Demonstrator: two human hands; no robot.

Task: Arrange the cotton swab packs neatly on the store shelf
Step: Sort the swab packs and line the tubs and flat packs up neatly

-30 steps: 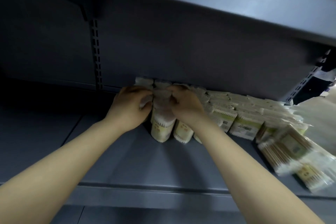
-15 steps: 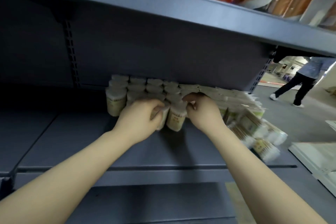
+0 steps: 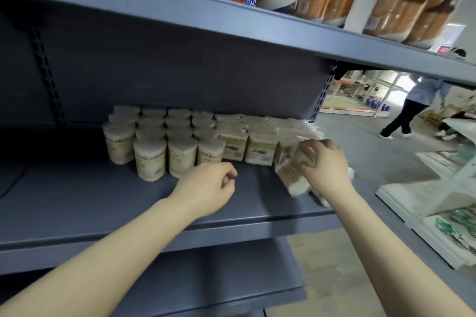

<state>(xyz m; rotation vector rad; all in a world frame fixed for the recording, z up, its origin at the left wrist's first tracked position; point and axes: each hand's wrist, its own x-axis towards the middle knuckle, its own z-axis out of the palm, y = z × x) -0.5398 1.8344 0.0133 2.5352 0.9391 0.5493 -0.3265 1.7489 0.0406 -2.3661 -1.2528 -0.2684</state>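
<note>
A tilted cotton swab pack [image 3: 291, 177] lies at the shelf's [image 3: 77, 203] right end, at three o'clock from the upright round tubs [image 3: 150, 159], pinched by the right hand [image 3: 323, 166]. The left hand [image 3: 206, 188] hovers loosely curled, holding nothing, at six o'clock from the tubs.

There is only the one view, from the camera on my head. It looks forward and slightly down into the grey shelf [image 3: 77, 203], close enough that my forearms enter from the bottom edge. The upper shelf [image 3: 231, 20] crosses the top of the picture, and at the right the wide lens takes in the aisle floor [image 3: 360, 141].
</note>
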